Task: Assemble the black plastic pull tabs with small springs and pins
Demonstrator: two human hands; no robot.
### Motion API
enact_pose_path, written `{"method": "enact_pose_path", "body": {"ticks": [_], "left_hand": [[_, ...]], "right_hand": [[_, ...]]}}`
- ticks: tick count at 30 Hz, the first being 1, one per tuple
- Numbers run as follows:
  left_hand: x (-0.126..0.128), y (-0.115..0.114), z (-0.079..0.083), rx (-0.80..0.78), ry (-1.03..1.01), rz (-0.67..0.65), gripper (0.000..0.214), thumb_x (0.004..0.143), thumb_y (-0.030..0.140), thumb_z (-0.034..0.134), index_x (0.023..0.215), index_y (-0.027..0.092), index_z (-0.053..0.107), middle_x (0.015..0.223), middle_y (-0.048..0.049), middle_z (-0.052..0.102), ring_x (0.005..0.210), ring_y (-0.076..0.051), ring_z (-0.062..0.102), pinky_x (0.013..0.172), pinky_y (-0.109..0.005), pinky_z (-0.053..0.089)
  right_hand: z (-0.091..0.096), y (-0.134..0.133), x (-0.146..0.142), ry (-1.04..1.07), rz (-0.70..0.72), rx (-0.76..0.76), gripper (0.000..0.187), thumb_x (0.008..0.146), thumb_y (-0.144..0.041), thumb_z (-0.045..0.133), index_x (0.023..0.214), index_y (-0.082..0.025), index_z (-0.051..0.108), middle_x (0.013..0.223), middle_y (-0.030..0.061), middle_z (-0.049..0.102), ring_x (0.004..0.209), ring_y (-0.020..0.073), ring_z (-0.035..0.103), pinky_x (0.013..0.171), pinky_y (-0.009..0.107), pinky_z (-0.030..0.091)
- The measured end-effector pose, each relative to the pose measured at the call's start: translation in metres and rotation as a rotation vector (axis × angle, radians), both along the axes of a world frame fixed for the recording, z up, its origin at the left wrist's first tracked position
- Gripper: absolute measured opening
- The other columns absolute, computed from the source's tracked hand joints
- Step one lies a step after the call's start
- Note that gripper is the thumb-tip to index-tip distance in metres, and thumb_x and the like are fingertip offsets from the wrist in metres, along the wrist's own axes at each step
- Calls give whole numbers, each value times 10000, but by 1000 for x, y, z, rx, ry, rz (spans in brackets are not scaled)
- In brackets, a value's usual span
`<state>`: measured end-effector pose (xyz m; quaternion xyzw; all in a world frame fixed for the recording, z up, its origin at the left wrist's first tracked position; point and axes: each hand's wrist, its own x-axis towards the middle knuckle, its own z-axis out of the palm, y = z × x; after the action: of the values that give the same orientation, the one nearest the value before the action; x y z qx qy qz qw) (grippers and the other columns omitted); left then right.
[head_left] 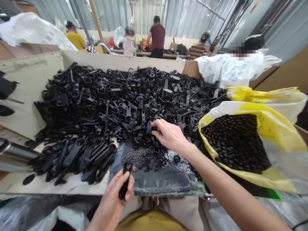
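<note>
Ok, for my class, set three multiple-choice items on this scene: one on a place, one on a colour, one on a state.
1. Where is the yellow-printed sack from the heap of plastic parts?
A) left B) right C) behind

2. What colour are those parts?
A) white B) red C) black

3. What is the left hand doing?
A) holding a plastic part B) gripping the sack C) lying flat

Answers:
1 B, the sack lies on the heap's right.
2 C, the parts all show black.
3 A, its fingers wrap the part.
</note>
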<state>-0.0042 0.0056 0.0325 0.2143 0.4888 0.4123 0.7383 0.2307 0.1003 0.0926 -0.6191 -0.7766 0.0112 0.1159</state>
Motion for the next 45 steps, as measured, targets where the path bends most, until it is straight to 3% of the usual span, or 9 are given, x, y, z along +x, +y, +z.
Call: {"method": "enact_pose_path", "body": {"ticks": [6, 11, 17, 21, 26, 30, 35, 42, 45], "left_hand": [[-4, 7, -14, 45, 48, 23, 466, 687, 461, 908, 981, 138, 746, 737, -24, 698, 635, -130, 605, 587, -218, 446], [-10, 6, -24, -17, -92, -32, 337, 726, 397, 864, 863, 159, 668, 497, 101, 468, 381, -29, 320, 454, -189, 236], [-4, 2, -16, -12, -117, 5, 320, 772, 388, 842, 903, 154, 667, 538, 110, 439, 415, -23, 312, 474, -175, 241], [-1, 5, -13, 10, -83, 70, 404, 761, 407, 872, 1037, 165, 702, 623, 74, 528, 513, -63, 411, 530, -191, 340], [4, 11, -11, -8, -211, 38, 496, 762, 363, 818, 1203, 173, 697, 852, -26, 700, 731, -148, 578, 707, -259, 469], [14, 10, -8, 25, -244, 17, 395, 814, 352, 780, 1181, 222, 711, 996, -42, 752, 935, -214, 647, 920, -339, 490], [25, 4, -5, 105, -75, 79, 453, 801, 376, 862, 1220, 288, 715, 1293, -48, 742, 1319, -262, 582, 1110, -355, 422], [16, 8, -17, -19, -147, 83, 489, 728, 398, 924, 1167, 265, 751, 1238, -52, 754, 1155, -241, 668, 925, -309, 537], [18, 7, -18, -44, -151, 126, 489, 677, 394, 958, 1108, 258, 771, 1115, -18, 750, 974, -181, 663, 796, -255, 527]], "right_hand": [[-5, 51, 31, -97, -25, 17, 290, 1043, -130, 492, 1235, -213, 693, 1209, 61, 655, 988, 183, 685, 775, 263, 479], [-22, 55, 30, -124, 87, 22, 318, 1024, -111, 511, 1220, -248, 721, 1269, 57, 601, 861, 134, 667, 689, 228, 456], [-26, 59, 34, -18, 158, 169, 224, 1079, -231, 524, 1125, -240, 744, 1262, 59, 633, 933, 139, 673, 759, 223, 477], [-25, 30, 36, 142, 145, 313, 253, 1095, -295, 470, 1150, -179, 688, 1157, 101, 704, 854, 147, 696, 763, 241, 518], [-46, -46, 1, 338, 152, 359, 239, 1100, -293, 431, 1067, -164, 630, 606, -54, 608, 431, 92, 547, 483, 187, 427], [-68, -90, -43, 473, 190, 291, 229, 1094, -221, 452, 1008, -177, 659, 734, 1, 732, 527, 107, 683, 528, 189, 464], [-82, -105, -72, 399, 130, 323, 341, 1114, -205, 383, 1040, -154, 713, 766, 42, 749, 576, 143, 723, 559, 216, 496], [-78, -118, -66, 643, 117, 103, 344, 1097, -367, 473, 1257, -202, 729, 922, 60, 715, 716, 161, 729, 622, 231, 583], [-83, -126, -59, 693, 156, 143, 321, 1076, -313, 528, 1312, -179, 700, 981, 83, 744, 800, 179, 757, 672, 244, 622]]}}
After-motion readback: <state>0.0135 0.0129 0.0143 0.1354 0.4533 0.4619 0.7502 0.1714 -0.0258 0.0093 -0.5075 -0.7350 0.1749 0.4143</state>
